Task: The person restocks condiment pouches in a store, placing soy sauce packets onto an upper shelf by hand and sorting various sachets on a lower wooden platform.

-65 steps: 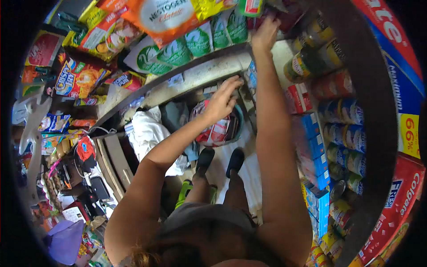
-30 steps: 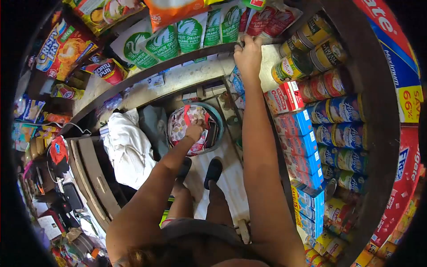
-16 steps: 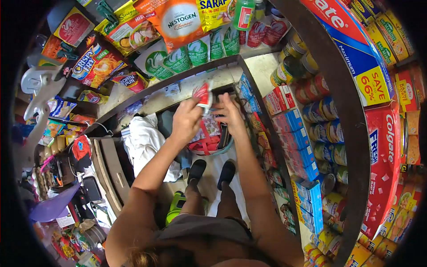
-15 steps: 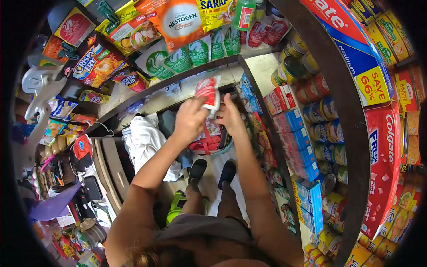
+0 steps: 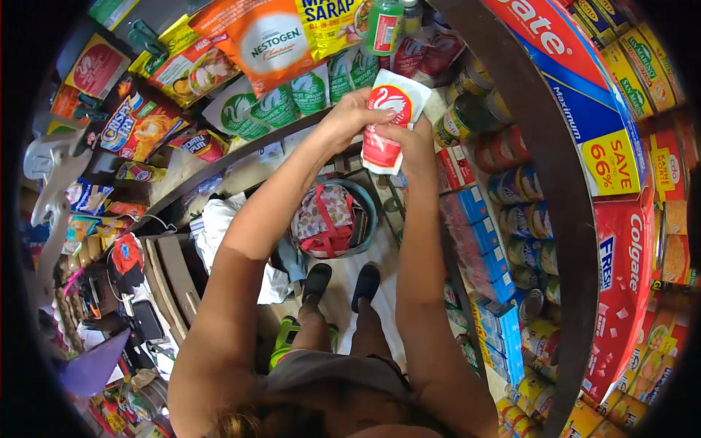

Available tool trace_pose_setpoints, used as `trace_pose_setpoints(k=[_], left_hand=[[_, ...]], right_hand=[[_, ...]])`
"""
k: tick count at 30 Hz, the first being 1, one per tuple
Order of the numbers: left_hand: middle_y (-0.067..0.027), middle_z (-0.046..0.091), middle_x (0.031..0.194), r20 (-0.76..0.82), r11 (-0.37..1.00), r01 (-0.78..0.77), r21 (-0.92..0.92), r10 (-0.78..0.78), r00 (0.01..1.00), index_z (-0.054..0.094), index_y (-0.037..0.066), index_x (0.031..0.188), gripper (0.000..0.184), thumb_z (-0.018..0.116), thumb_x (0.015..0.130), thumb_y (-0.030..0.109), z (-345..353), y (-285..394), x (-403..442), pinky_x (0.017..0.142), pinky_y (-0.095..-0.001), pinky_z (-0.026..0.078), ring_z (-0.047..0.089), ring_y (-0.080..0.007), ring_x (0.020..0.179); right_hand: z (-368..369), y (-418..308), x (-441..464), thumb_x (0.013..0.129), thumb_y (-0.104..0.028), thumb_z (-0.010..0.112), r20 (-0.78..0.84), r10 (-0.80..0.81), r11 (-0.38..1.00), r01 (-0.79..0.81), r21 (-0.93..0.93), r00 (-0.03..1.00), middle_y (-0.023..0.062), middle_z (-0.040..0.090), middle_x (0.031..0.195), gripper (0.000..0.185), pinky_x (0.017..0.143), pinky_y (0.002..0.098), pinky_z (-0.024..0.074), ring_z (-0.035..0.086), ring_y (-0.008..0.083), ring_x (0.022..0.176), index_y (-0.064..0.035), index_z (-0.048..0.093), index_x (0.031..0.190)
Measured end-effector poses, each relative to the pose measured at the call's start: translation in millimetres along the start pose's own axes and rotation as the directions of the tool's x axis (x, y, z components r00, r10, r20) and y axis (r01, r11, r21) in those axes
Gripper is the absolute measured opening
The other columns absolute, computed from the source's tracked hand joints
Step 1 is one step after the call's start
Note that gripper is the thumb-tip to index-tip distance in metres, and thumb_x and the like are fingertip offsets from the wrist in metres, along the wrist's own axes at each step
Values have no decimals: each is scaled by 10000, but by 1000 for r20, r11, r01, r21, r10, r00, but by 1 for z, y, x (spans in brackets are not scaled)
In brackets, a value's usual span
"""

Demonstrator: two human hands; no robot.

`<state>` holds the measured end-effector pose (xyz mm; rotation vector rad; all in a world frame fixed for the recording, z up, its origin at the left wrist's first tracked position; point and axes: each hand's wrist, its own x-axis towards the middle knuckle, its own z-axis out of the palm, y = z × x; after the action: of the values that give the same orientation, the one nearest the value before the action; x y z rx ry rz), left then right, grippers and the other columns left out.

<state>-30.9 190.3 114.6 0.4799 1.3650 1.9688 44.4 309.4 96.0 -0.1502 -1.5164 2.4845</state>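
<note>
At upper centre, the left hand (image 5: 349, 120) and right hand (image 5: 415, 144) pinched a red-and-white plastic pouch (image 5: 381, 152); slack fingers might have dropped it.

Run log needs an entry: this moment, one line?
left hand: holds red-and-white pouch | right hand: holds same pouch | floral bag: in tub

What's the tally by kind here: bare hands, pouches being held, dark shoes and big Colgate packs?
Bare hands, left hand and right hand: 2
Held red-and-white pouch: 1
Dark shoes: 2
Big Colgate packs: 2
Total: 7
</note>
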Motion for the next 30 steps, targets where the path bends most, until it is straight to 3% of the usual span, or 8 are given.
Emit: trace_pose_setpoints(k=[3,6,9,13,16,24,27,30], left_hand=[[-77,660,880,-183,993,-120,-4,117,976,579,-18,1026,286,668,754,-31,11,-4,24,688,-275,523,628,-142,733],[-108,659,891,-326,945,-326,16,313,892,593,-30,1002,257,662,755,-39,24,3,39,669,-294,529,631,-138,743],[-111,659,887,-362,910,-404,90,408,838,609,-38,969,232,670,745,-34,30,9,52,667,-289,527,630,-145,744],[-135,631,997,-258,827,-460,324,545,798,565,-53,1040,315,682,751,-4,15,-8,78,774,-308,500,611,-185,863],[-136,632,989,-256,765,-369,528,558,789,557,-64,1047,314,674,772,32,-3,-5,93,781,-311,490,610,-191,863],[-132,618,978,-201,553,-275,787,650,733,540,-13,1088,325,655,819,129,-40,-15,130,755,-325,479,587,-195,854],[-132,616,938,-232,586,-199,786,577,783,540,-20,1063,322,667,808,129,-35,-16,123,704,-311,487,588,-192,801],[-125,617,873,-253,609,-237,757,607,753,542,-27,1038,323,682,791,128,-21,-16,115,662,-296,489,584,-188,749]], right_hand=[[7,7,9,647,-22,715,-241,-429,777,220,-589,870,133,575,1020,612,814,342,468,575,227,939,3,449,1198],[12,11,0,649,-42,740,-385,-578,606,62,-793,720,156,460,1140,824,820,365,451,509,240,933,-43,284,1335],[16,16,17,669,-29,723,-349,-516,733,192,-653,782,155,450,1145,819,810,370,454,502,238,897,-61,272,1352],[0,37,82,740,-35,651,-268,-652,638,323,-699,709,165,489,1091,709,797,405,463,540,273,941,-68,284,1346],[1,31,100,791,-109,620,-173,-653,386,127,-914,737,193,509,1082,619,789,417,459,552,324,968,-57,316,1327],[-5,39,144,774,-129,611,-47,-685,288,212,-934,727,265,508,1072,442,798,478,432,525,440,968,-28,414,1157],[3,24,105,760,-128,621,-209,-509,375,-4,-927,835,278,517,1076,476,805,506,419,514,458,992,-25,404,1171],[-7,37,98,748,-141,632,-152,-586,271,16,-962,796,277,512,1109,539,809,516,415,511,461,1014,-29,385,1214]])
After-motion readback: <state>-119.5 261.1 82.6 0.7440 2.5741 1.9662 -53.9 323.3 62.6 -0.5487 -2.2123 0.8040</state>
